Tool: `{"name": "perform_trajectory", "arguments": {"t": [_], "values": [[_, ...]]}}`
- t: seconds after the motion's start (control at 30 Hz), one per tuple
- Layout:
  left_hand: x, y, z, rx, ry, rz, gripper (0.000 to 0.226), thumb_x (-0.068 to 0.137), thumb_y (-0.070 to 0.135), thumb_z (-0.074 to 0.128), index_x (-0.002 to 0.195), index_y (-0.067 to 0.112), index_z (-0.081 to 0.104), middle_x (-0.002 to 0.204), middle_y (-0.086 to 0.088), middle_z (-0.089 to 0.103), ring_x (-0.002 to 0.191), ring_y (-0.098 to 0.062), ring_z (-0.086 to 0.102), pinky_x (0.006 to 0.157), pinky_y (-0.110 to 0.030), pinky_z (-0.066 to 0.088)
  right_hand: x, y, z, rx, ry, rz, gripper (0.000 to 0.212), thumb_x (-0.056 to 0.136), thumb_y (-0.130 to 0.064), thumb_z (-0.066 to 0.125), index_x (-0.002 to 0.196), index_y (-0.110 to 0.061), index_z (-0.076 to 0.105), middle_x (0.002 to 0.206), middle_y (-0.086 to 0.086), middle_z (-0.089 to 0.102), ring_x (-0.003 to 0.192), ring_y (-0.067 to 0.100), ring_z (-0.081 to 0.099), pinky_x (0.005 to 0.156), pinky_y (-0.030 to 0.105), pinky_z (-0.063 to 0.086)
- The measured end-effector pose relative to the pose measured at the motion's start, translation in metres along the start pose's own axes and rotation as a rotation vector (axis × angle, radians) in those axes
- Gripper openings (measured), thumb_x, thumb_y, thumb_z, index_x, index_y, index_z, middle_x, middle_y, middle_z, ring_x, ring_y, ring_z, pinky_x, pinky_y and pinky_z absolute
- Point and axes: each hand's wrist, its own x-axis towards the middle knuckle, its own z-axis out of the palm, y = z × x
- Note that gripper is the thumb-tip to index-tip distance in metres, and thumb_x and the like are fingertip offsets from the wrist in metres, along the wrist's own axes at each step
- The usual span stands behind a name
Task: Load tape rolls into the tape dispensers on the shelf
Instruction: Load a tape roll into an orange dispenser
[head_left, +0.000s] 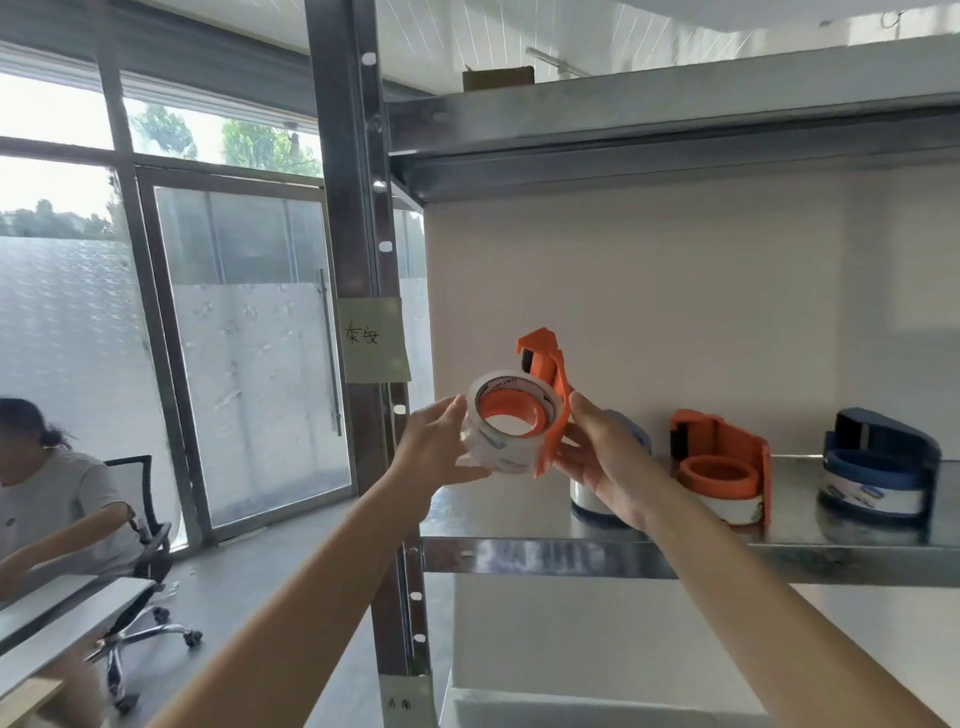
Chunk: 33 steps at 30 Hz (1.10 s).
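Galvanised steel shelf (545, 556) runs across frame right. Mid-frame: left hand (441, 447) pinches clear tape roll (498, 447) seated on orange plastic dispenser (550, 395); right hand (602, 462) clamps dispenser's back plate. Light, rigid, slick film, so grip roll edges, avoid cutter.

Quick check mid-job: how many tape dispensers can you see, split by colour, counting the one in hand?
Orange tape dispensers: 2, one held in both hands, one on the shelf
Blue tape dispensers: 2, one at the right, one partly hidden behind the right hand
Total: 4
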Motion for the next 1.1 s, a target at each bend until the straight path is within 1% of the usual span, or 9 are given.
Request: {"name": "perform_trajectory", "arguments": {"t": [0.13,0.27,0.37,0.47,0.53,0.6,0.7,1.0,1.1], "values": [[0.002,-0.013,0.0,-0.055,-0.019,-0.091,0.029,0.101,0.014,0.041,0.111,0.022,0.066,0.131,-0.01,0.056,0.121,-0.028,0.054,0.103,-0.046,0.044,0.01,0.009,0.007,-0.051,0.017,0.085,0.042,0.101,-0.042,0.036,0.133,-0.019,0.053,0.127,0.007,0.061,0.118,0.018,0.057,0.108,0.037,0.041],[0.002,-0.022,0.002,-0.035,0.028,-0.133,0.038,0.102,0.011,0.035,0.091,0.031,0.065,0.126,-0.004,0.056,0.121,-0.023,0.049,0.107,-0.039,0.038,0.02,0.018,0.014,-0.009,0.036,0.213,0.051,0.099,-0.048,0.036,0.137,-0.015,0.047,0.133,0.009,0.055,0.123,0.018,0.053,0.108,0.035,0.042],[0.006,-0.032,0.001,0.063,0.078,-0.125,0.041,0.103,0.014,0.031,0.086,0.033,0.063,0.104,-0.002,0.06,0.107,-0.023,0.05,0.093,-0.033,0.037,0.022,0.023,0.016,0.023,0.055,0.297,0.056,0.1,-0.048,0.032,0.137,-0.008,0.045,0.131,0.011,0.057,0.12,0.018,0.054,0.106,0.031,0.042],[0.007,-0.038,0.003,0.193,0.093,-0.128,0.034,0.102,0.014,0.031,0.099,0.023,0.063,0.1,-0.005,0.059,0.096,-0.02,0.052,0.084,-0.026,0.039,0.022,0.028,0.017,-0.045,0.02,0.37,0.061,0.1,-0.052,0.022,0.135,-0.008,0.046,0.131,0.013,0.057,0.12,0.022,0.053,0.1,0.031,0.044],[0.006,-0.039,0.005,0.221,0.109,-0.121,0.031,0.101,0.009,0.031,0.105,0.009,0.061,0.084,-0.005,0.056,0.072,-0.013,0.047,0.062,-0.015,0.04,0.023,0.032,0.017,-0.099,-0.01,0.415,0.063,0.1,-0.053,0.014,0.132,-0.012,0.049,0.127,0.013,0.059,0.116,0.025,0.055,0.094,0.037,0.046],[0.005,-0.04,0.005,0.254,0.097,-0.124,0.03,0.101,0.006,0.031,0.094,0.006,0.06,0.07,-0.002,0.05,0.058,-0.008,0.038,0.047,-0.013,0.033,0.026,0.034,0.017,-0.15,0.008,0.442,0.065,0.099,-0.055,0.012,0.135,-0.013,0.047,0.13,0.013,0.058,0.116,0.027,0.054,0.1,0.041,0.044],[0.007,-0.041,0.004,0.284,0.099,-0.143,0.035,0.098,0.001,0.029,0.076,0.007,0.056,0.061,-0.004,0.044,0.051,-0.011,0.033,0.037,-0.014,0.028,0.031,0.036,0.017,-0.181,0.05,0.466,0.065,0.099,-0.054,0.014,0.137,-0.011,0.044,0.132,0.014,0.056,0.121,0.029,0.053,0.103,0.042,0.043],[0.013,-0.048,0.004,0.248,0.147,-0.158,0.04,0.098,0.002,0.028,0.069,0.008,0.056,0.066,-0.007,0.052,0.059,-0.016,0.045,0.048,-0.018,0.037,0.036,0.046,0.015,-0.117,0.058,0.44,0.06,0.1,-0.053,0.018,0.124,-0.013,0.055,0.114,0.016,0.067,0.106,0.029,0.062,0.092,0.045,0.05],[0.021,-0.05,0.003,0.2,0.173,-0.219,0.036,0.1,0.017,0.034,0.074,0.009,0.059,0.082,-0.016,0.063,0.091,-0.034,0.059,0.092,-0.036,0.049,0.036,0.048,0.024,-0.168,0.095,0.424,0.064,0.097,-0.059,0.022,0.127,-0.013,0.054,0.113,0.015,0.068,0.105,0.031,0.064,0.097,0.049,0.049]]}}
